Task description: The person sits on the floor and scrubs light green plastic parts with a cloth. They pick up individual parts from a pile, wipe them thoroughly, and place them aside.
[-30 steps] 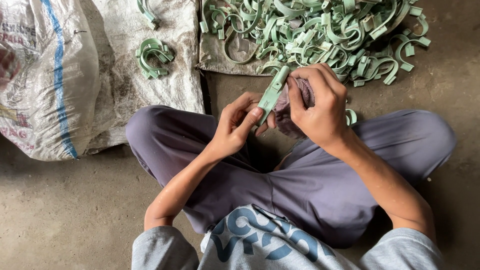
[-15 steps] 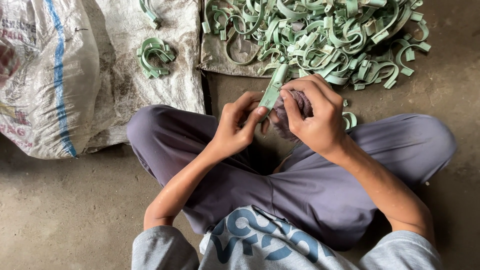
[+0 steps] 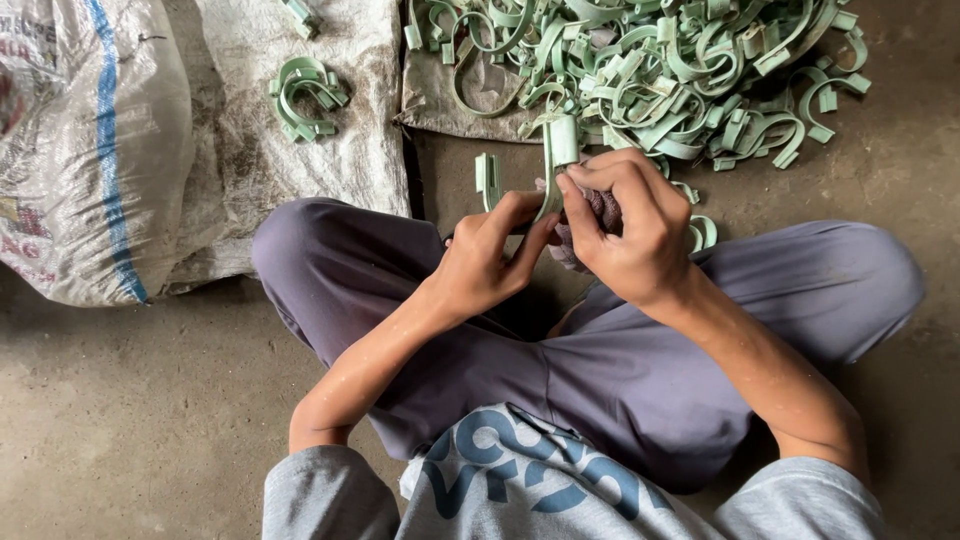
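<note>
Green plastic clip (image 3: 553,160) pinched upright between your left hand (image 3: 487,255) and right hand (image 3: 632,232) above your lap, rag (image 3: 603,207) rubbing it – next, I'd judge, a steady turn

The hands (image 3: 560,235) hide the clip's (image 3: 556,150) lower part; the frame's edge crops the sack (image 3: 70,150).

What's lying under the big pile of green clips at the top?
The pile of green clips rests partly on a dirty woven sack spread flat, whose left edge shows beside it, and partly on bare concrete floor at right. How far the sack reaches beneath is covered.
</note>
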